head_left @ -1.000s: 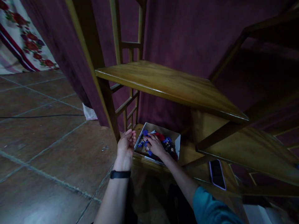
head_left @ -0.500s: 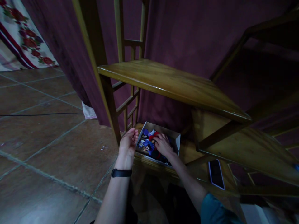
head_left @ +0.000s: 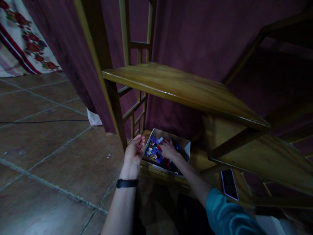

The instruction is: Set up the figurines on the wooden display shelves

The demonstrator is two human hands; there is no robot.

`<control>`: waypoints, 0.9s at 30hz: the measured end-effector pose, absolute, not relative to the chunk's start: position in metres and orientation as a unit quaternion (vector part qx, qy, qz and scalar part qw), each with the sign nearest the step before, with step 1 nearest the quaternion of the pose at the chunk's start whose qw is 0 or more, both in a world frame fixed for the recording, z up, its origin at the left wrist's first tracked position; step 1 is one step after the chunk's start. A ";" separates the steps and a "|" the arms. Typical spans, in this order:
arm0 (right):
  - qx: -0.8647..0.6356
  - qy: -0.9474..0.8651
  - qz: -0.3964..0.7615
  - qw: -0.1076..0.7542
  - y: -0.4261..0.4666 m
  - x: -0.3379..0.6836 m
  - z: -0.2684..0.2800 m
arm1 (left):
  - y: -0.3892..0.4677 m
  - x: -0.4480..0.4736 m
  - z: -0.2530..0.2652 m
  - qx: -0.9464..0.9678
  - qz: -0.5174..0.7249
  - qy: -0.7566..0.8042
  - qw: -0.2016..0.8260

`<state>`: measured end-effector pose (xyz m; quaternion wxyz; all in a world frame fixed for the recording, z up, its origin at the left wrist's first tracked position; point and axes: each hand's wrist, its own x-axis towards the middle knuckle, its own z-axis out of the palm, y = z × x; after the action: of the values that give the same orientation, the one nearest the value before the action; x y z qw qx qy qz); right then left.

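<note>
A shallow cardboard box (head_left: 187, 151) stands on the low wooden shelf. In it lie several small figurines (head_left: 154, 153), mostly blue with some red and black, too dim to make out finely. My right hand (head_left: 168, 150) reaches into the box from the right, its bent fingers down among the figurines. What its fingertips grip is hidden under the hand. Just outside the box's left edge is my left hand (head_left: 135, 147), palm turned up and fingers loosely curled, with nothing visible in it. A dark band (head_left: 127, 183) circles my left wrist.
Above the box juts a wooden shelf board (head_left: 171, 81), with an upright post (head_left: 113, 107) to the left. A phone (head_left: 229, 184) lies on the low shelf at right. Purple curtain (head_left: 195, 42) hangs behind. A black cable (head_left: 44, 121) crosses the tiled floor (head_left: 49, 173).
My right hand has shifted slightly among the figurines, with its fingers lower and a red part now more covered. The left hand stays in place. The view has moved slightly.
</note>
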<state>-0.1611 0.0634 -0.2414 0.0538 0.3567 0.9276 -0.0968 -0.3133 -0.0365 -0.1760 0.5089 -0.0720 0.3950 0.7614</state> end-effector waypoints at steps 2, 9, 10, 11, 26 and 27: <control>0.332 0.937 -0.098 0.058 0.063 -0.161 -0.241 | -0.036 -0.313 -0.176 -0.067 0.763 0.393 0.510; 0.327 0.938 -0.076 0.083 0.062 -0.167 -0.246 | -0.035 -0.315 -0.179 -0.063 0.761 0.389 0.516; 0.328 0.937 -0.074 0.091 0.063 -0.168 -0.247 | -0.035 -0.315 -0.179 -0.064 0.760 0.390 0.516; 0.329 0.936 -0.072 0.100 0.063 -0.170 -0.247 | -0.035 -0.315 -0.179 -0.064 0.759 0.392 0.516; 0.341 0.935 -0.091 -0.040 0.043 -0.144 -0.222 | -0.036 -0.316 -0.184 -0.052 0.753 0.399 0.521; 0.373 0.916 -0.125 -0.081 0.040 -0.138 -0.223 | -0.035 -0.313 -0.185 -0.044 0.744 0.409 0.526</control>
<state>-0.1382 0.0396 -0.2225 -0.0807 0.3733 0.9157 -0.1247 -0.3126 -0.0355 -0.1852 0.5264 -0.0440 0.4090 0.7441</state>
